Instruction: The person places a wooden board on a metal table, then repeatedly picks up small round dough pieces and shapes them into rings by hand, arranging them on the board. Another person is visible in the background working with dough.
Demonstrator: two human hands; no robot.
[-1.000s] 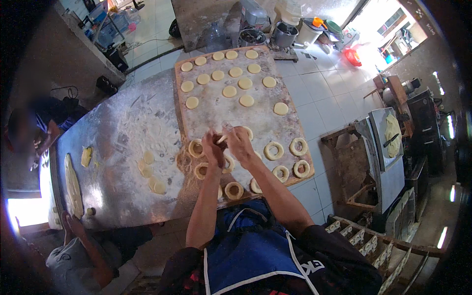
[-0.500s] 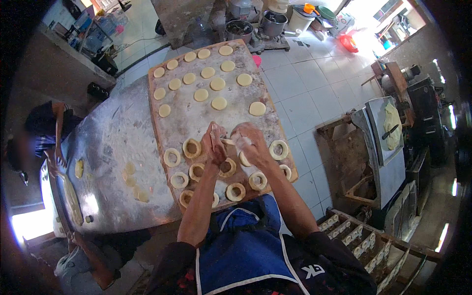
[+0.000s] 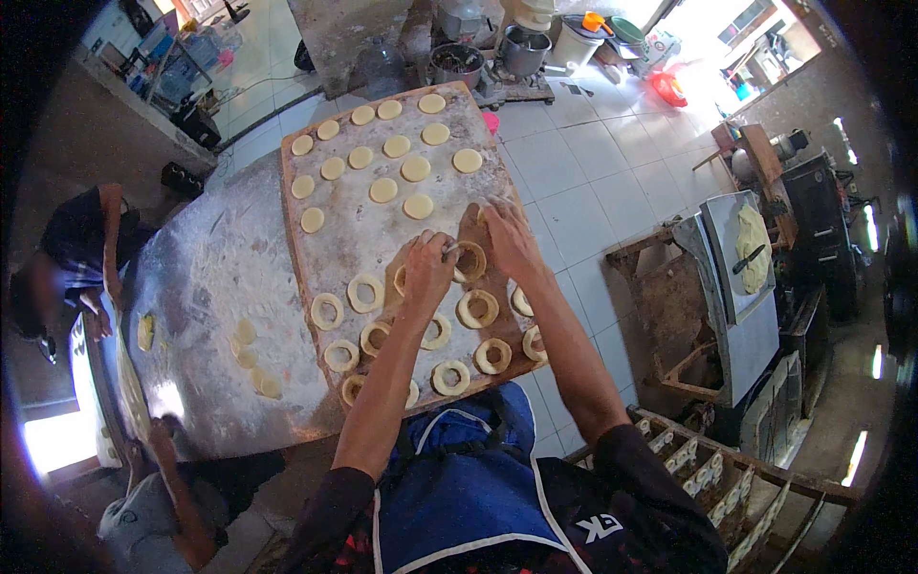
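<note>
My left hand (image 3: 430, 263) is closed over the middle of the floured wooden board (image 3: 359, 230). A small shiny piece (image 3: 450, 248) pokes out at its fingertips; its kind is too small to make out. Beside those fingertips lies a dough ring (image 3: 470, 260). My right hand (image 3: 509, 239) is at the board's right side, fingers curled round the edge of a flat dough disc that they mostly hide. Several pale dough discs (image 3: 415, 169) are spread in rows on the far half. Several more dough rings (image 3: 477, 308) lie on the near half, some partly under my forearms.
A floured metal table (image 3: 210, 277) adjoins on the left, with small dough pieces (image 3: 245, 356). Two people work at its far-left end with a long dough strip (image 3: 134, 373). To the right, a tray (image 3: 719, 230) bears dough and a knife (image 3: 749, 258). Wooden racks (image 3: 708, 469) stand lower right.
My hands have moved apart. The dough ring now lies on the board beside my left hand. My right hand has moved up and right onto the disc there. The view has shifted slightly.
</note>
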